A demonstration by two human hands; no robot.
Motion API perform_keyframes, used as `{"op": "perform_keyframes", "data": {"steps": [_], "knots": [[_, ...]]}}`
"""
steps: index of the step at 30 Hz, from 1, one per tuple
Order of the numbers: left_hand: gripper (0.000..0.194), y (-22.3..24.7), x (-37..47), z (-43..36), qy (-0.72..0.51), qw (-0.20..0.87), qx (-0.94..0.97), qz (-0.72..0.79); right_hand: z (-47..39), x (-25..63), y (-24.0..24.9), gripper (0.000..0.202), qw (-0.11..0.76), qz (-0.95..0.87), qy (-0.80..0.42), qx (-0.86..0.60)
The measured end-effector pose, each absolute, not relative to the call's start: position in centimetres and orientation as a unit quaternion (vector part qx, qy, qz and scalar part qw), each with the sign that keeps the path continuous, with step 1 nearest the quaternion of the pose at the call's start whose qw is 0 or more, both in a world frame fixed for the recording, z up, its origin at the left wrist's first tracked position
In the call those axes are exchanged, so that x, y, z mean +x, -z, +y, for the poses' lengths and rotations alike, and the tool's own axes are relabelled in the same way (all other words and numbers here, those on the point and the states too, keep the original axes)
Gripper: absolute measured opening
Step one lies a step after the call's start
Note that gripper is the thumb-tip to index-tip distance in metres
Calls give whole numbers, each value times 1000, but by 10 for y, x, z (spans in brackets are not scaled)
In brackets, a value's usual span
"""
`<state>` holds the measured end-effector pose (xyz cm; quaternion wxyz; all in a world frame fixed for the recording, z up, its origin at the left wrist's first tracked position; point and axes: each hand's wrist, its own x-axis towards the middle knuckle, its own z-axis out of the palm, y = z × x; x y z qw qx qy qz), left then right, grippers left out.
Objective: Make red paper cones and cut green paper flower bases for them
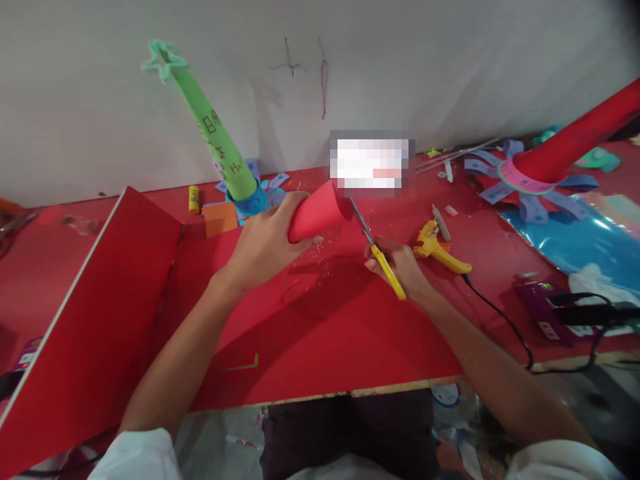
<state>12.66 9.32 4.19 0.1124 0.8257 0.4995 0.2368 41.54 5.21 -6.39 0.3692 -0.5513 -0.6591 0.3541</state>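
My left hand (273,237) is wrapped round a rolled red paper tube (320,212), which lies on its side above the red table. Scissors (379,257) with yellow handles are in my right hand (397,263), their metal blades pointing up toward the tube's right end. Whether the blades touch the paper I cannot tell. A yellow hot glue gun (437,248) lies just right of my right hand. Behind my left hand stands a green paper tube (215,133) with dark writing, a mint star on top and a blue base.
A red upright board (105,313) bounds the left side. A yellow glue stick (194,200) stands near the wall. To the right are a red tube (580,137) with a pink band, blue film (595,233), and a purple power box (543,310) with black cables.
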Motion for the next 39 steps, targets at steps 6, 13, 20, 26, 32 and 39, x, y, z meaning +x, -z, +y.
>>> {"op": "perform_keyframes", "data": {"steps": [6,13,20,26,32,39], "knots": [[72,-44,130,91,-231,145,824,496,52,416,60,58,367,-664,-344,-554],[76,-43,124,97,-249,166,826,477,54,419,60,63,359,-669,-326,-563],[78,-45,122,99,-256,196,822,470,56,421,60,68,366,-670,-301,-572],[81,-50,120,99,-251,214,816,474,56,420,59,65,358,-674,-315,-564],[85,-55,114,101,-223,257,816,467,56,419,65,50,354,-676,-348,-546],[88,-52,107,105,-224,294,820,438,59,421,74,45,349,-679,-335,-552]]}}
